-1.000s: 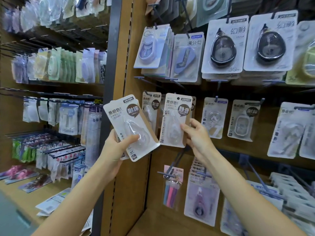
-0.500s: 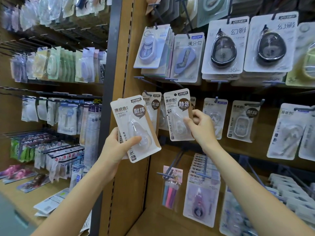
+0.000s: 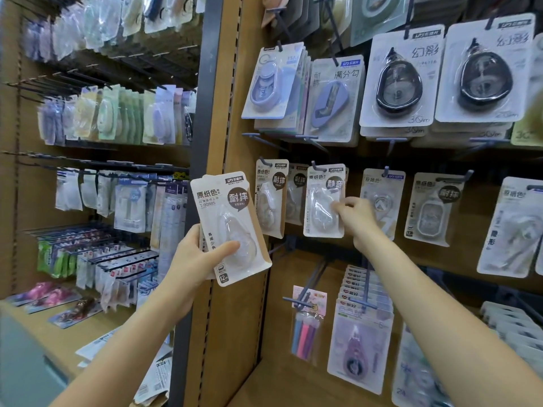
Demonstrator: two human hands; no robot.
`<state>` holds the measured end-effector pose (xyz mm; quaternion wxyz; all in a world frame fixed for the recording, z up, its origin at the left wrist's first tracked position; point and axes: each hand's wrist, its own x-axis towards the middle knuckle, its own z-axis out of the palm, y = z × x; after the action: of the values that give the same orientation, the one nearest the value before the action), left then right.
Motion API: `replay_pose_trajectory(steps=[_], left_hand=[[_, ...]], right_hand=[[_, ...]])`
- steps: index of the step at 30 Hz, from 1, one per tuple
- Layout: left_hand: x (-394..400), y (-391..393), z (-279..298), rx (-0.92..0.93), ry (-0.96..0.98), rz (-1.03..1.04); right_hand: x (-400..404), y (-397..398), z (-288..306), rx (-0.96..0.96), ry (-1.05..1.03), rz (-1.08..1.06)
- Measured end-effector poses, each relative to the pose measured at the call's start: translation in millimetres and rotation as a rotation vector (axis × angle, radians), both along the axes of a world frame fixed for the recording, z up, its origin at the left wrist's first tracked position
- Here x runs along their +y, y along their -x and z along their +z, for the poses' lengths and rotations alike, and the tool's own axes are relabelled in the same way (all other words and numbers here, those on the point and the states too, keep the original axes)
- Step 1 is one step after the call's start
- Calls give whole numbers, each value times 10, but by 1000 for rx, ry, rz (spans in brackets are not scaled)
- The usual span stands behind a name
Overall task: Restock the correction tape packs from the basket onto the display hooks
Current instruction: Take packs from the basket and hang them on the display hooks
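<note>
My left hand [image 3: 194,259] grips a white and brown correction tape pack [image 3: 226,218] by its lower left corner, with the edge of another pack showing behind it, held tilted in front of the wooden upright. My right hand [image 3: 358,218] pinches the right edge of a second pack [image 3: 321,201], which hangs upright with its top hole on a display hook [image 3: 315,165] in the middle row. No basket is in view.
Similar packs [image 3: 270,195] hang just left of that hook and others [image 3: 382,198] to its right. Black tape packs [image 3: 399,80] fill the row above. Bare hooks [image 3: 311,277] jut out below. A grey metal post [image 3: 199,142] separates the left bay of stationery.
My right hand lifted its pack up and right and set its hole on the hook, where it now hangs straight. My left hand with its packs rose slightly and shifted right.
</note>
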<state>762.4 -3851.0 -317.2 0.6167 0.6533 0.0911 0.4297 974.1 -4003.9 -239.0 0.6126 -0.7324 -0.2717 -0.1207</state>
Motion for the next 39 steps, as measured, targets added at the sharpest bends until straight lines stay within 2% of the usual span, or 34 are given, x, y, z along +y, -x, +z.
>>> replay_pose_trajectory(steps=[5, 7, 9, 10, 12, 15, 20, 24, 28, 29, 34, 39], left_hand=[[-28, -5, -7, -15, 21, -73], [-33, -14, -6, -26, 15, -110], [-55, -37, -8, -30, -2, -121], [-65, -56, -7, -30, -21, -116], [-98, -98, -5, -23, -63, -108], [-159, -141, 13, -40, -96, -104], [-173, -107, 56, -61, -70, -145], [-110, -1, 16, -106, 39, -199], [32, 148, -36, -133, 89, -127], [87, 185, -32, -149, 106, -91], [286, 270, -11, -202, 118, 67], [317, 234, -31, -185, 86, 109]], right_hand=[[71, -82, 177, -48, 138, -292], [35, 155, 107, -253, 55, -325], [-25, 441, -82, -424, -51, -164], [-43, 586, -182, -424, -50, -4], [-41, 776, -343, -322, 99, 315], [-28, 873, -411, -174, 195, 575], [27, 871, -435, -60, 152, 668], [159, 819, -496, 238, 1, 849], [229, 834, -553, 323, -43, 915], [238, 820, -545, 283, -42, 871], [329, 638, -343, -179, 66, 470], [481, 561, -150, -438, 124, 339]])
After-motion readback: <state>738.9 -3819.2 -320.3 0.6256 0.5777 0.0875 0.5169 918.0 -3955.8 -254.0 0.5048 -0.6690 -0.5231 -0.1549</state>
